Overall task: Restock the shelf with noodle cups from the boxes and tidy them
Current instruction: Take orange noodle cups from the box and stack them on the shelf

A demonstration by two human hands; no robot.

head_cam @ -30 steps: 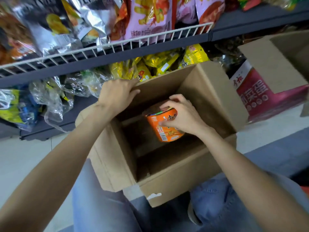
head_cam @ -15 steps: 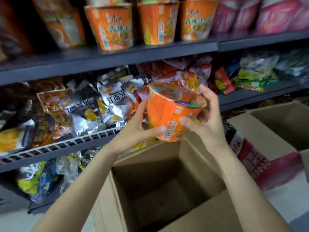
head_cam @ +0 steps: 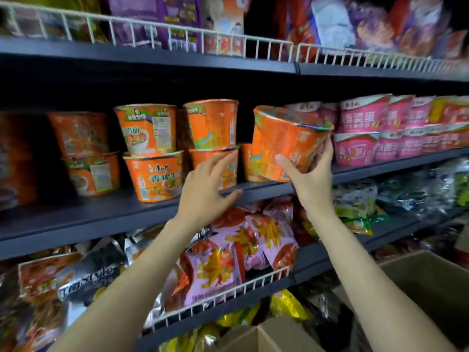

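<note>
My right hand (head_cam: 308,174) grips an orange noodle cup (head_cam: 284,141) from below and holds it tilted just above the dark shelf (head_cam: 106,209), to the right of the orange stacks. My left hand (head_cam: 205,189) is spread, its fingertips touching the lower orange cup (head_cam: 228,171) of a two-high stack on that shelf. Several more orange cups (head_cam: 149,153) stand stacked in twos to the left. Pink noodle cups (head_cam: 368,133) fill the shelf to the right of the held cup.
Snack bags (head_cam: 228,257) lie behind a white wire rail (head_cam: 228,293) on the shelf below. Purple and red packs (head_cam: 162,21) sit on the upper shelf. An open cardboard box (head_cam: 429,283) is at lower right, and another box flap (head_cam: 269,336) at the bottom.
The orange cup came out of the cardboard box and rose to the noodle shelf. My left hand let go of it and moved to the stacked cups; my right hand alone holds it now.
</note>
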